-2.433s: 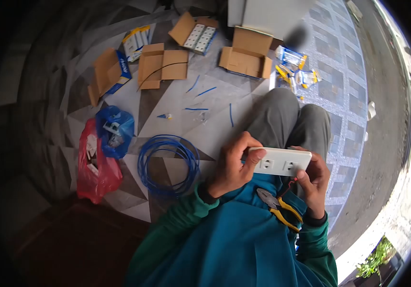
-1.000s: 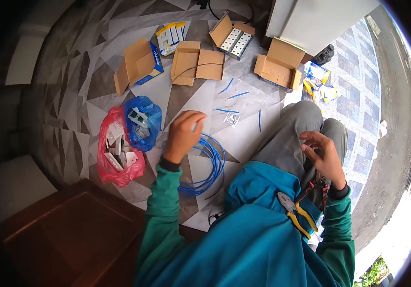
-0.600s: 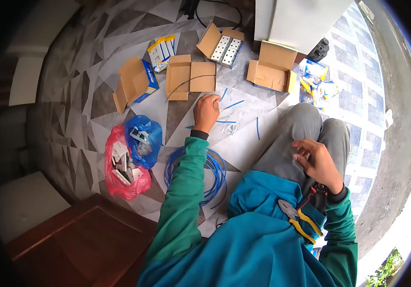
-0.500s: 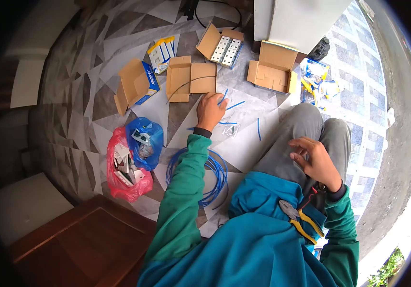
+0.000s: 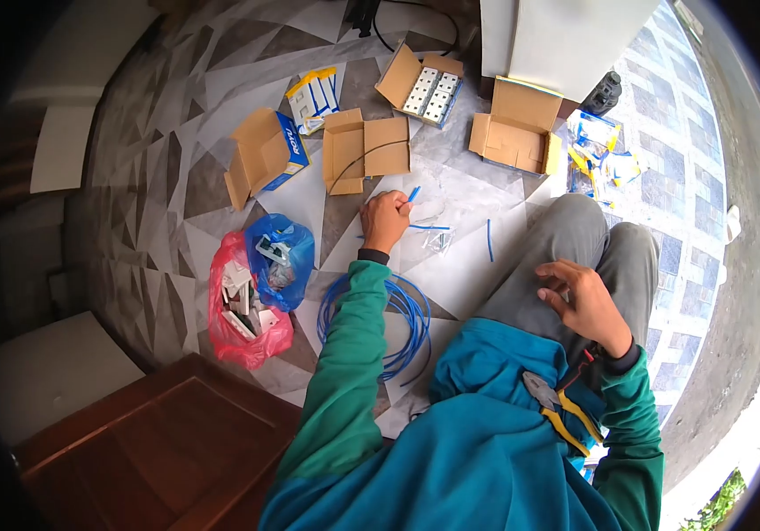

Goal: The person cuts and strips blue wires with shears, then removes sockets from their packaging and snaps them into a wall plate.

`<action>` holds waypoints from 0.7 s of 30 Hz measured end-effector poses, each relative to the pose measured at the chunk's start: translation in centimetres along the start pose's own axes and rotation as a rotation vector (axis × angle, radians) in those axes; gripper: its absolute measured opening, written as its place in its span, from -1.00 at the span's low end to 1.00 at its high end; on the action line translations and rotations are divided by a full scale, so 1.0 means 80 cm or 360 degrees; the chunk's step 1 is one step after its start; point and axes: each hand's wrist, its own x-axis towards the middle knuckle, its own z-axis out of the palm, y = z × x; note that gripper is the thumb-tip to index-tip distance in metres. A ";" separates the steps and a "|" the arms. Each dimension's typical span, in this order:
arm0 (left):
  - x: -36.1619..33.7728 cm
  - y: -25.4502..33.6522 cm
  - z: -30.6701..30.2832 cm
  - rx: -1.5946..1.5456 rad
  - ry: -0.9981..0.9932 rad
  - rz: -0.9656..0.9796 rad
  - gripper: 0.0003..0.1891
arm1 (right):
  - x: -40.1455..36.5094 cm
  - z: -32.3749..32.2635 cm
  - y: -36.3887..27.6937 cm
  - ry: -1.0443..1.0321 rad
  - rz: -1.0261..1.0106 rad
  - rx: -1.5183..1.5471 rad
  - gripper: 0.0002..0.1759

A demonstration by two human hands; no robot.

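My left hand reaches down to the tiled floor, its fingers closed on short blue wire pieces whose tips stick out past the fingertips. Another cut blue wire lies beside that hand, across a small clear plastic packet. Farther right lies one more short blue wire. A coil of blue wire rests on the floor beside my left forearm. Over my thigh, my right hand is loosely bent with fingers apart and nothing in it. Yellow-handled pliers lie against my clothing at the waist.
Open cardboard boxes stand ahead; one box holds white socket plates. A red bag and a blue bag contain white parts. Yellow-and-blue wrappers lie right. A brown wooden panel is at lower left.
My left hand has gathered up short blue wire from the floor and drawn slightly back. The whole view has shifted a little. My right hand stays over the thigh.
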 end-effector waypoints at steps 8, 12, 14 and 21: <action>-0.025 -0.064 -0.037 -0.0005 -0.0083 -0.0137 -0.87 | -0.004 0.007 -0.001 -0.0020 0.0014 -0.0033 -0.73; -0.035 -0.061 -0.057 0.0046 -0.0110 -0.0149 -0.84 | -0.004 0.008 0.001 -0.0024 -0.0007 -0.0042 -0.72; -0.036 -0.058 -0.065 0.0144 -0.0171 -0.0214 -0.83 | -0.004 0.007 0.002 -0.0032 -0.0012 -0.0040 -0.72; -0.037 -0.066 -0.055 0.0187 -0.0201 -0.0187 -0.84 | 0.001 0.010 -0.007 -0.0038 -0.0016 -0.0044 -0.71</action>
